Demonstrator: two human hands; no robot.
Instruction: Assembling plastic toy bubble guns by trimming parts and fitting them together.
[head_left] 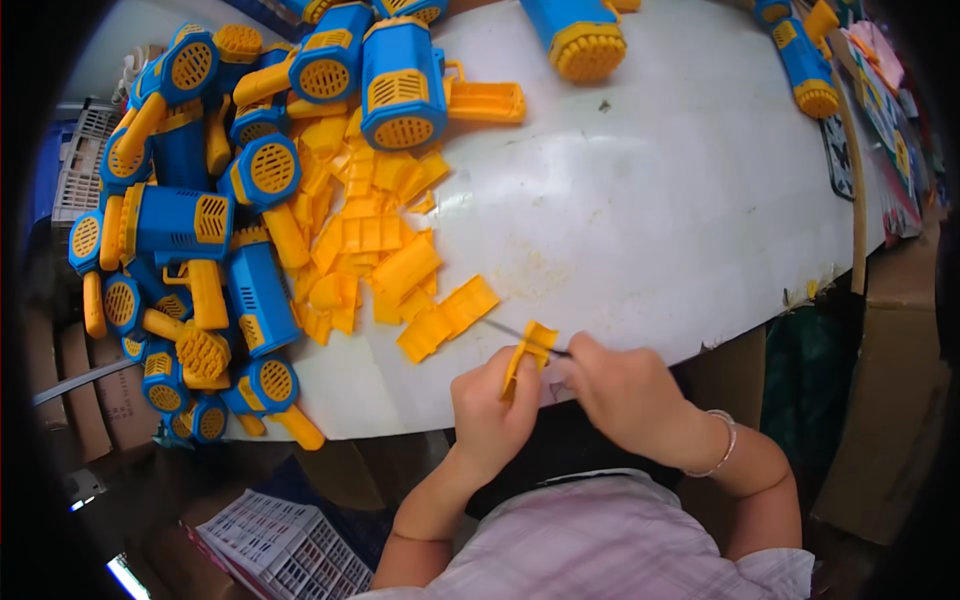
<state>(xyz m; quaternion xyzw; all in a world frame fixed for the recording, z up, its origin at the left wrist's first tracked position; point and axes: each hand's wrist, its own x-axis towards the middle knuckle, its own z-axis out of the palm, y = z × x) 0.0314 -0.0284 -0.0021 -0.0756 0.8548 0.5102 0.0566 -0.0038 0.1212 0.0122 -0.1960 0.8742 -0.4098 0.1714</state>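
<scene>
At the table's near edge, my left hand is closed around a small curved yellow plastic cover, held tilted. Close on its right, my right hand grips a thin metal tool with a dark end. The tool's slim shaft passes by the cover and points up and left; its exact kind is hard to make out. Just beyond my left hand lie two more yellow covers, end to end. Behind them spreads a loose pile of yellow plastic covers.
Many blue and yellow toy blasters are heaped on the left of the white table. Another blaster lies at the far side, one more at the far right beside a phone. A white plastic basket stands below, left.
</scene>
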